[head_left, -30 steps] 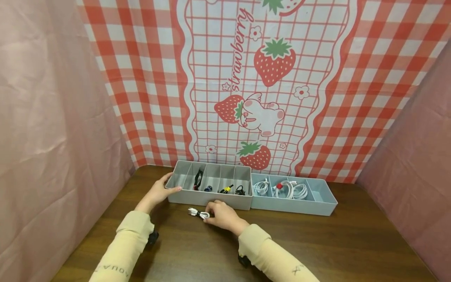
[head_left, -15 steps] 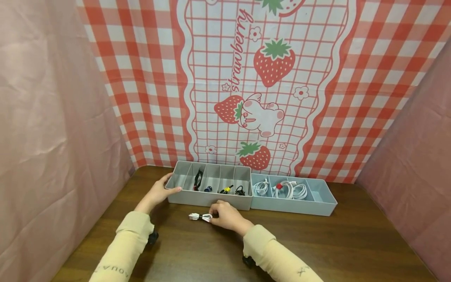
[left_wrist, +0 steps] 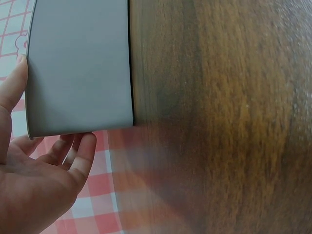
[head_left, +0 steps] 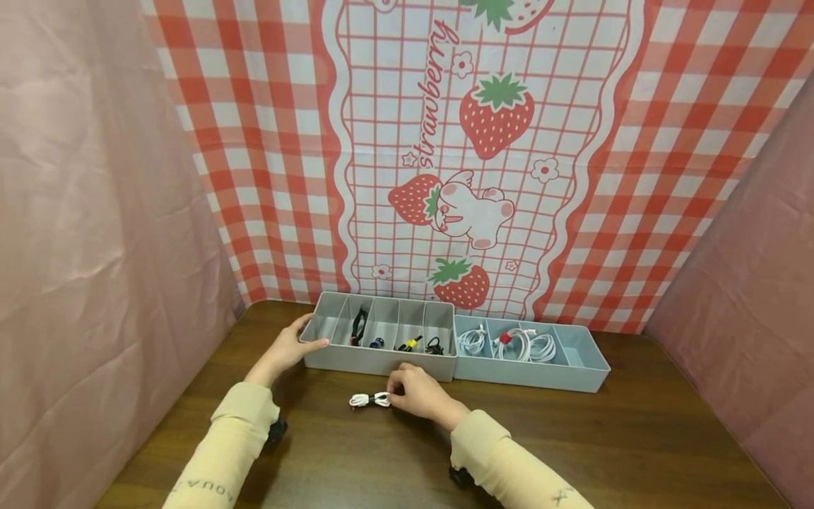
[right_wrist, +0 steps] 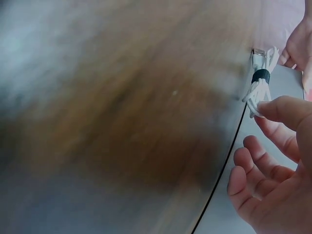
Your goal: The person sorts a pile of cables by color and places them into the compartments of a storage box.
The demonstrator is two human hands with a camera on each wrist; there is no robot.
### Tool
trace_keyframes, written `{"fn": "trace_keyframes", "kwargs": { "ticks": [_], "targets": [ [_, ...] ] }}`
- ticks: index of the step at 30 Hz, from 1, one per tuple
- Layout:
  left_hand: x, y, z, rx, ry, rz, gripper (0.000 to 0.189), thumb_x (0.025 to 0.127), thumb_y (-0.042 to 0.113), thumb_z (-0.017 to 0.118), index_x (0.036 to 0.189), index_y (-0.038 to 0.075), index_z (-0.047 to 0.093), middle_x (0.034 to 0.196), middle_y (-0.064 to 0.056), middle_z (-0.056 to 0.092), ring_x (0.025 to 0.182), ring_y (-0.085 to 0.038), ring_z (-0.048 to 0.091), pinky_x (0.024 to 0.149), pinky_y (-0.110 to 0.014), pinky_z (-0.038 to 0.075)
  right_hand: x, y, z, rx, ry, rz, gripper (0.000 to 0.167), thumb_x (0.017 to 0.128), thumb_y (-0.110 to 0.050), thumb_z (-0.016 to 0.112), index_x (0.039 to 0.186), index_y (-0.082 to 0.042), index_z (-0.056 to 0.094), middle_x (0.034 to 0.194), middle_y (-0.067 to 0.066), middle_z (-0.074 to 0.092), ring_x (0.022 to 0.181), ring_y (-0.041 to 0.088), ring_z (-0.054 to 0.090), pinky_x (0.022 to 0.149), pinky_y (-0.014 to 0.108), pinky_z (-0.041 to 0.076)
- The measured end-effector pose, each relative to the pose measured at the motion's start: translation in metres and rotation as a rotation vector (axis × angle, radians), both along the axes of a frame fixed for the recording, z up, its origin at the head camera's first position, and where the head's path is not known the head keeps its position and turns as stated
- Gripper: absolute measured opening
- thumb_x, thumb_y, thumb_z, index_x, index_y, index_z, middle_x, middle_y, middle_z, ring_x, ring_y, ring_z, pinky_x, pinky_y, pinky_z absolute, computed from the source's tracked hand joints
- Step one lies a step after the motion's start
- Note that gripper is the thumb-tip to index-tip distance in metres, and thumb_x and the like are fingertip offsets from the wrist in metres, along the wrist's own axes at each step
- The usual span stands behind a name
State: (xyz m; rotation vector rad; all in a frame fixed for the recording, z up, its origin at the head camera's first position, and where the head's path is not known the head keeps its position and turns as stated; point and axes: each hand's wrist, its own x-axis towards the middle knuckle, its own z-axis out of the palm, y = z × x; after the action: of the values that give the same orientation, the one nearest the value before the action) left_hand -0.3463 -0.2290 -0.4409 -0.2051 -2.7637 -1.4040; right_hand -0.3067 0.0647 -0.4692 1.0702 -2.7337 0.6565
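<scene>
In the head view a white USB cable point(head_left: 361, 401), bundled with a black strap, lies level in front of the grey divided box point(head_left: 369, 362). My right hand point(head_left: 422, 393) pinches its right end between thumb and index finger. The right wrist view shows the looped end of the cable point(right_wrist: 259, 97) in that pinch, its metal plug at the far end, my other fingers loosely curled. At the grey box's left end, my left hand point(head_left: 286, 350) holds the corner. From the left wrist, the thumb lies at the rim and the fingers touch the end wall point(left_wrist: 80, 68).
Black cables point(head_left: 359, 326), a small blue item point(head_left: 377, 343) and a yellow-and-black cable point(head_left: 412, 343) sit in the grey box. A light blue box point(head_left: 534, 374) adjoins on the right with coiled white cables point(head_left: 542, 347). A checked cloth point(head_left: 280, 177) hangs behind the table point(head_left: 331, 452).
My right hand has moved right and slightly towards me with the USB cable, drawing it away from the grey box. My left hand stays at the box's end.
</scene>
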Motion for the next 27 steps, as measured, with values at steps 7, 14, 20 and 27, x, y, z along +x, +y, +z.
{"fn": "trace_keyframes", "kwargs": {
  "ticks": [7, 14, 20, 27],
  "targets": [
    [0.001, 0.001, 0.001, 0.003, -0.001, -0.008, 0.073, 0.089, 0.02, 0.066, 0.145, -0.005, 0.027, 0.144, -0.031, 0.033, 0.13, -0.044, 0.036, 0.104, -0.056, 0.031, 0.005, 0.005, 0.006, 0.0, 0.028, -0.019, 0.009, 0.074, -0.015, 0.071, 0.072, -0.017, 0.062, 0.074, -0.007, 0.049, 0.064, 0.006, 0.045, 0.057, 0.02, 0.04],
    [0.003, 0.0, 0.001, 0.001, -0.008, -0.003, 0.075, 0.089, 0.023, 0.067, 0.145, -0.004, 0.026, 0.145, -0.031, 0.032, 0.131, -0.044, 0.034, 0.104, -0.056, 0.03, 0.009, 0.008, 0.012, 0.024, 0.026, -0.04, 0.011, 0.074, -0.018, 0.07, 0.073, -0.017, 0.06, 0.075, -0.005, 0.049, 0.063, 0.006, 0.044, 0.053, 0.021, 0.038],
    [0.004, 0.0, 0.001, -0.001, -0.014, -0.002, 0.076, 0.088, 0.025, 0.067, 0.146, -0.004, 0.026, 0.145, -0.031, 0.031, 0.132, -0.044, 0.033, 0.105, -0.056, 0.03, 0.012, 0.012, 0.016, 0.045, 0.068, -0.049, 0.011, 0.074, -0.02, 0.07, 0.073, -0.019, 0.059, 0.076, -0.008, 0.046, 0.063, 0.006, 0.044, 0.051, 0.021, 0.037],
    [0.004, 0.0, 0.002, 0.0, -0.011, -0.008, 0.075, 0.089, 0.024, 0.066, 0.145, -0.004, 0.026, 0.145, -0.031, 0.031, 0.132, -0.044, 0.032, 0.105, -0.056, 0.029, 0.014, 0.016, 0.025, 0.063, 0.151, -0.037, 0.014, 0.075, -0.022, 0.071, 0.073, -0.021, 0.057, 0.075, -0.008, 0.045, 0.064, 0.006, 0.044, 0.051, 0.021, 0.036]
  ]
}}
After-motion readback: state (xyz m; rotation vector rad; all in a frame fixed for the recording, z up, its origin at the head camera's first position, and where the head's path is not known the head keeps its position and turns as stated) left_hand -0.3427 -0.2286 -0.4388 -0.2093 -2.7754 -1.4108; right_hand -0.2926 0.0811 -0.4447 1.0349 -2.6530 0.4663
